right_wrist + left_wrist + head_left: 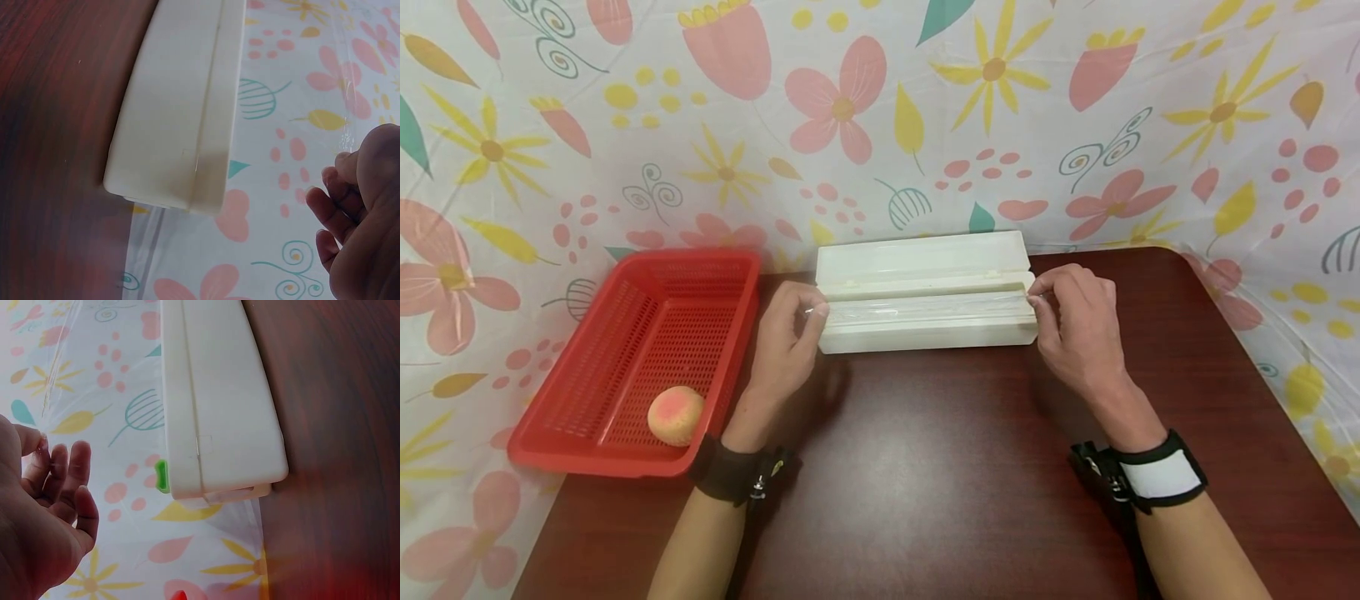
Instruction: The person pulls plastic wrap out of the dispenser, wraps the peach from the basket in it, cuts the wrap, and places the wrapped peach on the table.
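Red basket (pixel 625 358) with peach (pixel 676 415) left of dispenser (pixel 925 292), hands (pixel 786 337) pinching film (pixel 925 310)

White cling-film dispenser box (pixel 925 292), lid open, with clear film (pixel 917 310) drawn across its front.

The box is a long, off-white plastic case lying flat and crosswise, its lid folded back away from the person. A clear film edge runs along the open slot, stretched between the two grips: left hand (pixel 786 337) pinches it at the box's left end, right hand (pixel 1075 321) at the right end. A small green part (pixel 162 476) shows on one end of the box.
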`<state>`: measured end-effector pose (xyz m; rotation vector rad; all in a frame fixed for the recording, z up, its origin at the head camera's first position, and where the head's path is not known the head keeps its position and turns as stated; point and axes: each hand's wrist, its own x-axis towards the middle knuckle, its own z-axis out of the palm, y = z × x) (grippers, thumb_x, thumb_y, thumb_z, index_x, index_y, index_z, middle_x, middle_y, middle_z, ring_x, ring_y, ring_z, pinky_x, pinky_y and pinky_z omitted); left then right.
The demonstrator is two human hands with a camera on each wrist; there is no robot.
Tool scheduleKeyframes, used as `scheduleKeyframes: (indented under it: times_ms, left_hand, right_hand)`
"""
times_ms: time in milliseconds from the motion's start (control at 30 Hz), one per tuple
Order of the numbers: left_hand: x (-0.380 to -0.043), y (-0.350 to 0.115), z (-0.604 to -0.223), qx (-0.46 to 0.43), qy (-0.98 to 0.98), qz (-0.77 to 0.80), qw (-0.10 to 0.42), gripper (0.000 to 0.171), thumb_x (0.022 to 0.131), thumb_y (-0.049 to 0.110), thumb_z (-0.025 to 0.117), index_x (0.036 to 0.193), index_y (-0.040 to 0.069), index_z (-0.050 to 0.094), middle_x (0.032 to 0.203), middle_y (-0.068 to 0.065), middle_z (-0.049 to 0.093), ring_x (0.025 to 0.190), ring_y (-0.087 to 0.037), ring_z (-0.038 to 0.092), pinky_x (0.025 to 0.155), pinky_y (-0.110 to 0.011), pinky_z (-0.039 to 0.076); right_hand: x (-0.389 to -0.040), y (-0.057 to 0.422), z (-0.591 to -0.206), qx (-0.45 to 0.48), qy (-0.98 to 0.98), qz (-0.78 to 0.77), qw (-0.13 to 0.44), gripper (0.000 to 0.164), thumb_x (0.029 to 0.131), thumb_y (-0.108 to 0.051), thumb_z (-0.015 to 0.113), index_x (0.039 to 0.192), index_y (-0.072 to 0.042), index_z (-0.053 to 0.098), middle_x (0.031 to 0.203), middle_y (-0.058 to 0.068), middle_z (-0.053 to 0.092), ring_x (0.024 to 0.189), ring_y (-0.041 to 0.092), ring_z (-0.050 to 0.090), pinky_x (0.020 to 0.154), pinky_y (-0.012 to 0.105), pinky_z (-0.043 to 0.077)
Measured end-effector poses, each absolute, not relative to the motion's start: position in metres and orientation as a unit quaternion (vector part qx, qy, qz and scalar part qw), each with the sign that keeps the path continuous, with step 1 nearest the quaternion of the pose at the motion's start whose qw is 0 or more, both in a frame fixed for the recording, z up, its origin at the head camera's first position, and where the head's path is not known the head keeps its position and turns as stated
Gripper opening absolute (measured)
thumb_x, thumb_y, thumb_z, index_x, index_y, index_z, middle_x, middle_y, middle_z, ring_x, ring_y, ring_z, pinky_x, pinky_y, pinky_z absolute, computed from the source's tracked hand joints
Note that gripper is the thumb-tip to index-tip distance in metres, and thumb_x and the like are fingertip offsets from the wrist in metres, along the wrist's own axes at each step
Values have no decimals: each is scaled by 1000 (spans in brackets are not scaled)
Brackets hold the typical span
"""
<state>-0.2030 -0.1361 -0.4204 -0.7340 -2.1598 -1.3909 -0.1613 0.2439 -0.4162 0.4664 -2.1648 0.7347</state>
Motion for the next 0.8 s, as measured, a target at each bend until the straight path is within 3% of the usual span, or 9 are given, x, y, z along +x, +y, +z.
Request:
scheduleKeyframes:
  times_ms: [800]
  left_hand:
    - [-198, -135, -412, -256, -788, -507, 237, 7, 101, 2, 63, 101, -6, 63, 103, -17, 62, 93, -26, 54, 82, -33, 43]
  right_hand:
    - [-157, 245, -406, 186, -868, 275, 370, 6, 100, 0, 67, 102, 3, 63, 101, 21, 64, 89, 37, 56, 82, 54, 35]
